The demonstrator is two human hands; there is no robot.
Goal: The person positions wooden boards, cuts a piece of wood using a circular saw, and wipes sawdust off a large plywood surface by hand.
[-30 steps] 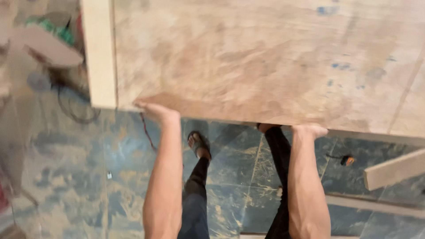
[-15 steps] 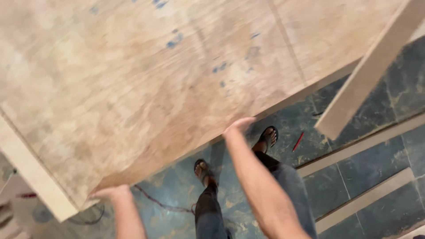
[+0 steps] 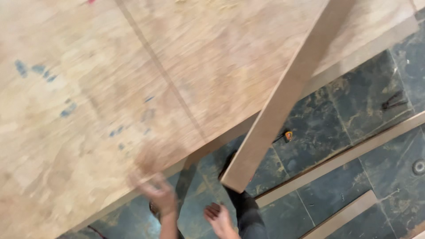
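Blurred left hand [image 3: 155, 192] at the plywood sheet [image 3: 133, 88] edge, grip unclear; right hand [image 3: 218, 217] loosely open, below a wooden strip [image 3: 287, 93].

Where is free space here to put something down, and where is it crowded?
The plywood sheet is bare left of the wooden plank. Floor tiles between the floor strips are open. Crowded: the sheet's near edge, with left hand and right hand.

The left hand [image 3: 156, 193] is smeared by motion blur, so its grip cannot be read. Above it, the plywood sheet [image 3: 133, 88] runs past the frame's top and left edges, hiding the floor beneath.
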